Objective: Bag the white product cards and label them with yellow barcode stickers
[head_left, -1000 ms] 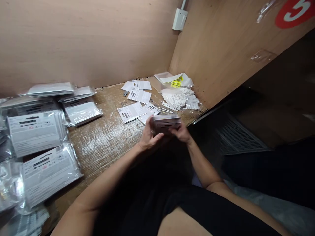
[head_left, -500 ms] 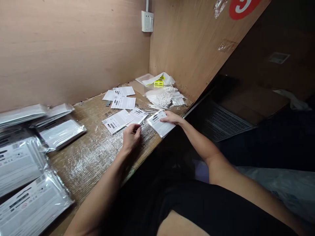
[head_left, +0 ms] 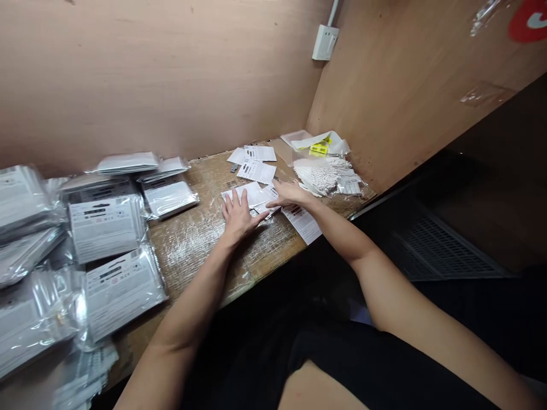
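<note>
My left hand [head_left: 239, 215] lies flat with fingers spread on a white printed leaflet [head_left: 244, 192] on the taped wooden bench [head_left: 200, 245]. My right hand [head_left: 287, 195] rests beside it, fingers stretched over the overlapping leaflets, touching them. A stack of white printed cards [head_left: 304, 222] lies at the bench's front edge just right of my right hand, free of both hands. Two more leaflets [head_left: 256, 165] lie farther back.
Several clear bags of printed white packets [head_left: 106, 228] crowd the left side of the bench. A bag of small white parts [head_left: 327, 175] and a yellow item [head_left: 318, 149] sit in the back right corner. Plywood walls enclose the bench; a white socket [head_left: 323, 42] hangs above.
Both hands held the card stack a second ago; it now lies on the bench edge. Both hands have moved onto the leaflets, and the left hand has opened flat.
</note>
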The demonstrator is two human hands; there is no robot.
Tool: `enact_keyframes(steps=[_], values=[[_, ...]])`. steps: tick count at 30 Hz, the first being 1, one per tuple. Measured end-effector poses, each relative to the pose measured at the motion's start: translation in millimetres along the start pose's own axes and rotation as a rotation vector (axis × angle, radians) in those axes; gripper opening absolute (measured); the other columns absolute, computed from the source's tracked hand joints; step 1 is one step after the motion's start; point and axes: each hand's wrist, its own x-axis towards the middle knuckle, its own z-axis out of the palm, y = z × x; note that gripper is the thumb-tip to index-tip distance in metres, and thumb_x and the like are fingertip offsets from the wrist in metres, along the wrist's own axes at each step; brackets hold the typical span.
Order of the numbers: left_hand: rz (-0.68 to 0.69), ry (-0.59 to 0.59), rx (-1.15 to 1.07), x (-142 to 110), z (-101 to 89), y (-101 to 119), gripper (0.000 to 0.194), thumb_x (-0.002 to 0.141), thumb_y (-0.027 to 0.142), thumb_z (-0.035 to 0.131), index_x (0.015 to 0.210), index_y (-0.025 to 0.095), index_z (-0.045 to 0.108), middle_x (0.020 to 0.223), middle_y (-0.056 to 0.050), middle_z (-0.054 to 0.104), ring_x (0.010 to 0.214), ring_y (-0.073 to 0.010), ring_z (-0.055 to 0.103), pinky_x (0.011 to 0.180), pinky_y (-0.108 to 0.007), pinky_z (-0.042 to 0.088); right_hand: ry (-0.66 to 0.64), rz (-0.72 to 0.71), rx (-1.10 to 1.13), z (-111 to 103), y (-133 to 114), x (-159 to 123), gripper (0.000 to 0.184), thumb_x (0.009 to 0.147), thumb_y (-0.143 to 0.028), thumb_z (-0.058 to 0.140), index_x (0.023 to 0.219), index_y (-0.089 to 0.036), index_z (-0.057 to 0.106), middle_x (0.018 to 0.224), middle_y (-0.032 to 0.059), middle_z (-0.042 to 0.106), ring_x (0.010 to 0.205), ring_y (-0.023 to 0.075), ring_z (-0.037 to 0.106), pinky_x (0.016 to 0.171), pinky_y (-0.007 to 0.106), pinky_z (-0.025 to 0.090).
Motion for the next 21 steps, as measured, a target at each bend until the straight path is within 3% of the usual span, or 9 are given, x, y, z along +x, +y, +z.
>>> enact_keyframes(steps=[1,3,6,9,12,14,16,19,21], values=[[-0.028,-0.068,0.039,-0.6,-0.5,-1.7,0.123,0.084,0.072,0.086,0.172,0.011,0.023,0.174,-0.024,0.011,0.161,-0.0497,0.006,0.130,-0.069,0.015,-0.004,0.050,-0.004,1.9,-4.5,11.0,0.097,0.082,-0.072,0.082,0.148,-0.009,0.049,0.136,0.0277,0.067,0.130,0.0475,0.063,0.115,0.066,0.038],[-0.026,-0.151,0.095,-3.4,1.1,-1.3,0.129,0.087,0.076,0.081,0.173,0.007,0.014,0.173,-0.026,0.012,0.161,-0.0481,0.007,0.130,-0.068,0.015,0.029,0.111,0.004,6.0,-7.3,27.8,0.095,0.079,-0.068,0.085,0.144,-0.008,0.051,0.135,0.0283,0.067,0.131,0.0484,0.061,0.116,0.067,0.037],[-0.004,-0.168,0.155,-6.4,3.0,3.1,0.111,0.093,0.074,0.074,0.170,0.008,0.029,0.172,-0.026,0.017,0.160,-0.0490,0.011,0.129,-0.069,0.019,0.053,0.153,0.118,12.0,-1.2,42.8,0.098,0.072,-0.061,0.092,0.144,-0.008,0.052,0.145,0.0289,0.060,0.136,0.0459,0.059,0.114,0.060,0.043],[-0.067,-0.204,0.132,-3.1,-4.6,2.0,0.100,0.096,0.076,0.066,0.163,0.006,0.041,0.172,-0.026,0.018,0.160,-0.0515,0.010,0.128,-0.073,0.016,0.044,0.047,0.359,16.5,7.3,52.1,0.088,0.070,-0.044,0.095,0.142,-0.013,0.056,0.147,0.0205,0.062,0.135,0.0357,0.061,0.113,0.045,0.048],[-0.178,-0.141,0.086,3.9,-18.7,-8.0,0.094,0.101,0.076,0.055,0.158,0.001,0.046,0.165,-0.031,0.030,0.157,-0.0544,0.014,0.128,-0.074,0.014,0.024,-0.043,0.646,13.9,14.8,55.6,0.066,0.073,-0.026,0.090,0.132,-0.015,0.063,0.126,0.0108,0.072,0.112,0.0258,0.069,0.096,0.035,0.055],[-0.214,-0.043,0.080,7.9,-26.5,-18.1,0.085,0.105,0.070,0.053,0.155,0.002,0.049,0.155,-0.033,0.042,0.152,-0.0561,0.026,0.125,-0.076,0.019,-0.009,-0.038,0.857,4.8,23.1,52.3,0.059,0.073,-0.022,0.086,0.127,-0.013,0.064,0.103,0.0059,0.073,0.087,0.0200,0.068,0.076,0.030,0.055],[-0.198,0.020,0.083,11.2,-30.6,-29.6,0.074,0.104,0.060,0.062,0.150,0.003,0.053,0.144,-0.033,0.049,0.143,-0.0548,0.039,0.123,-0.072,0.029,-0.036,-0.077,1.027,-9.8,34.9,45.1,0.060,0.071,-0.023,0.086,0.126,-0.013,0.062,0.091,0.0021,0.070,0.074,0.0156,0.062,0.064,0.026,0.050],[-0.065,-0.017,-0.024,18.4,-30.2,-47.2,0.072,0.092,0.039,0.081,0.150,0.005,0.055,0.142,-0.028,0.050,0.135,-0.0469,0.050,0.119,-0.057,0.043,-0.092,-0.231,1.097,-35.3,48.0,38.0,0.057,0.071,-0.035,0.089,0.117,-0.014,0.062,0.091,0.0024,0.069,0.072,0.0139,0.059,0.061,0.025,0.046],[0.049,-0.067,-0.193,25.8,-29.0,-56.9,0.068,0.090,0.027,0.077,0.152,0.010,0.054,0.141,-0.022,0.055,0.131,-0.0390,0.056,0.118,-0.049,0.047,-0.183,-0.376,0.991,-50.5,40.7,43.9,0.048,0.075,-0.043,0.088,0.105,-0.014,0.064,0.091,0.0037,0.068,0.075,0.0143,0.058,0.063,0.025,0.045]])
